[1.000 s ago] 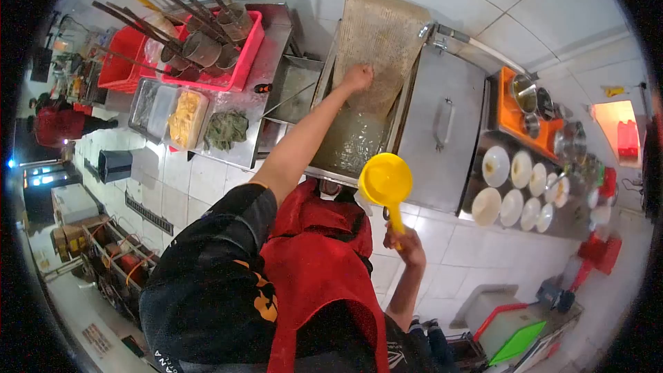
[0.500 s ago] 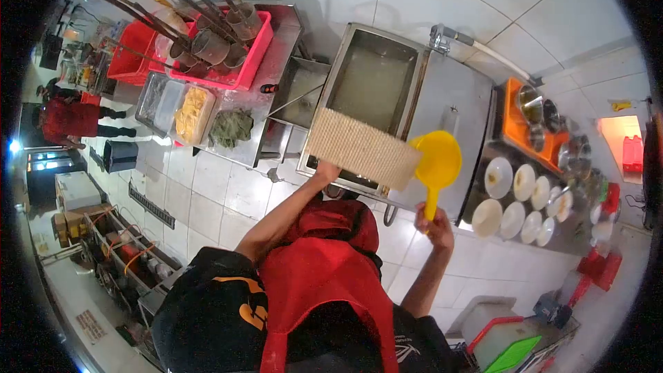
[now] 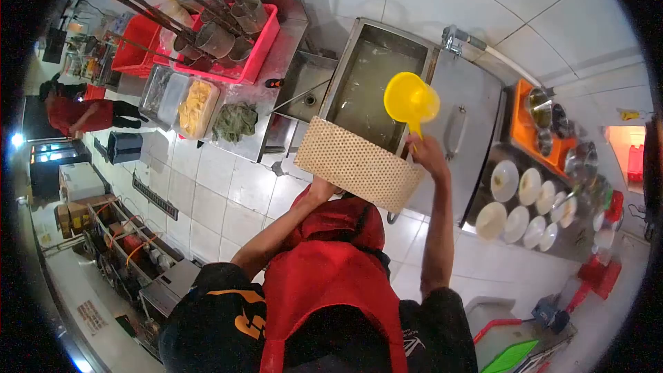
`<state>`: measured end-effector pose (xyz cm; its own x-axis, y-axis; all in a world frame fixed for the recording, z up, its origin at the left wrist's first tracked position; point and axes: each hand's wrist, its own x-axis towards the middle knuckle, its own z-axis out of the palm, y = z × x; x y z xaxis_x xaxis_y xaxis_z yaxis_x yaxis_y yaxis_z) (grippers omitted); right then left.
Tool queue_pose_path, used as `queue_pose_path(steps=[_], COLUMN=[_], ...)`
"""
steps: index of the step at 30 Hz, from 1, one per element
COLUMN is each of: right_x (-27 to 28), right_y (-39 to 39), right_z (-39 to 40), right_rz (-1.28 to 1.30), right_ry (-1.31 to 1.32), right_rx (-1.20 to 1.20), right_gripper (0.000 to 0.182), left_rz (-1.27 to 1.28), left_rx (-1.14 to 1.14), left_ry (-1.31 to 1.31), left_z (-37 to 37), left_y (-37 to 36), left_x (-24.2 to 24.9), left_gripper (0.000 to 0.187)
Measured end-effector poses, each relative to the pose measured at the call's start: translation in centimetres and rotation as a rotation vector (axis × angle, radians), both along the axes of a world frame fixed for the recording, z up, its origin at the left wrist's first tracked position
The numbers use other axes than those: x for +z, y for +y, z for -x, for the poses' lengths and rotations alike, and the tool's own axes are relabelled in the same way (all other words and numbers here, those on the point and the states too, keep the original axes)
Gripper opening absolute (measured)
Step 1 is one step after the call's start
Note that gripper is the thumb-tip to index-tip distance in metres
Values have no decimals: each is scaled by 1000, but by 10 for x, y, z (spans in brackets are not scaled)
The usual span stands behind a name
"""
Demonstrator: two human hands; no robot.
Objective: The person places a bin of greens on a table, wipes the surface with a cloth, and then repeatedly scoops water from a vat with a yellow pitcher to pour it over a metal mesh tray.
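My left hand is closed at the lower edge of a beige rectangular panel covered in rows of small holes; the panel hides some of its fingers. Tilted, the panel stretches across the near end of a metal basin with cloudy water in it. Closed around the handle of a yellow plastic dipper is my right hand. The dipper's bowl is over the right side of the water, above and to the right of the panel.
Right of the basin lies a metal cover, then several white bowls and an orange tray. Leftward are a crumpled green cloth, a tub of yellow food and a pink crate of long-handled strainers. Another person stands far left.
My right hand has raised the dipper up and left from beside the panel to over the water. The panel has dropped slightly and turned its holed face more toward me.
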<state>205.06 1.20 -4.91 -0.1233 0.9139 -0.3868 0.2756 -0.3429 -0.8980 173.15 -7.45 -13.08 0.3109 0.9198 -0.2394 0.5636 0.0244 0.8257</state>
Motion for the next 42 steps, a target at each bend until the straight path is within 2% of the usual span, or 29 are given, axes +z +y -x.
queue_pose_path(steps=[3, 5, 6, 8, 12, 14, 18, 20, 23, 26, 27, 29, 30, 32, 33, 35, 39, 41, 42], right_x=[-58, -112, -107, -102, -132, -146, -181, -188, -197, -277, -256, -213, -206, -189, -173, -137, -87, -74, -64], right_y=[52, 78, 89, 107, 125, 126, 123, 127, 133, 133, 131, 116, 110, 98, 88, 68, 54, 51, 49], right_z=[28, 47, 59, 81, 91, 94, 102, 106, 105, 99, 101, 100, 98, 89, 88, 85, 90, 88, 88], right_rz=[-270, -306, -308, -3, 57, -11, -15, 105, 41, -39, -41, 55, 53, 359, 354, 513, 545, 525, 531], right_ry=[-585, -702, -699, -836, -884, -988, -1023, -983, -898, -808, -810, -573, -575, -87, -96, 136, 249, 332, 315], right_rx=[198, 193, 193, 167, 250, 350, 496, 636, 660, 568, 570, 337, 339, 180, 179, -33, -72, -55, -39], right_gripper=[32, 24, 24, 19, 20, 21, 25, 27, 31, 31, 31, 42, 42, 44, 44, 45, 42, 40, 40], left_rz=[-28, -54, -67, -91, -127, -141, -172, -195, -237, -279, -293, -321, -322, -184, -189, -72, -255, -257, -288], left_rx=[0, -2, -3, -5, 3, 12, 30, 35, 37, 39, 40, 42, 45, 20, 21, -10, 74, 157, 170], left_ry=[9, 15, 18, 25, 32, 33, 36, 35, 31, 27, 25, 23, 21, -4, -13, 23, 9, 171, 58], left_z=[4, 14, 26, 17, 18, 20, 14, 13, 17, 23, 21, 26, 28, 33, 36, 40, 56, 68, 79], left_y=[-10, -24, -42, -34, -46, -53, -53, -46, -42, -39, -42, -44, -42, -38, -38, -40, -19, -16, -9], left_x=[-2, -2, 6, -4, -10, -13, -22, -29, -35, -36, -36, -35, -22, 4, 1, -8, 16, 29, 40], left_gripper=[36, 36, 36, 36, 37, 37, 37, 37, 38, 38, 38, 38, 38, 41, 41, 43, 38, 29, 20])
